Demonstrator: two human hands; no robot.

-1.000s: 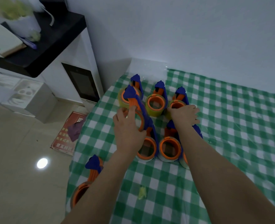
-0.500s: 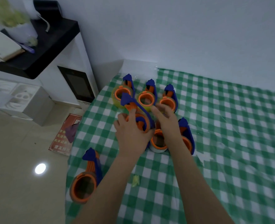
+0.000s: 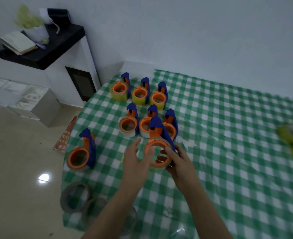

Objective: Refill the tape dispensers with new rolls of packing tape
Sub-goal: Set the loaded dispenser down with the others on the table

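Our right hand [image 3: 178, 161] grips a loaded dispenser [image 3: 157, 135], left hand [image 3: 136, 161] flat against it; next, we likely set it among those just ahead.

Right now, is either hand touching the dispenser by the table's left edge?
No, that lone dispenser stands apart, while the left hand and right hand are both on a different dispenser.

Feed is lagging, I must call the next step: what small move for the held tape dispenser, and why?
Probably seat the roll: the right hand grips the tape dispenser, a clear tape roll rings its orange hub, and the open left hand lies against the rim, so pushing there seems next.
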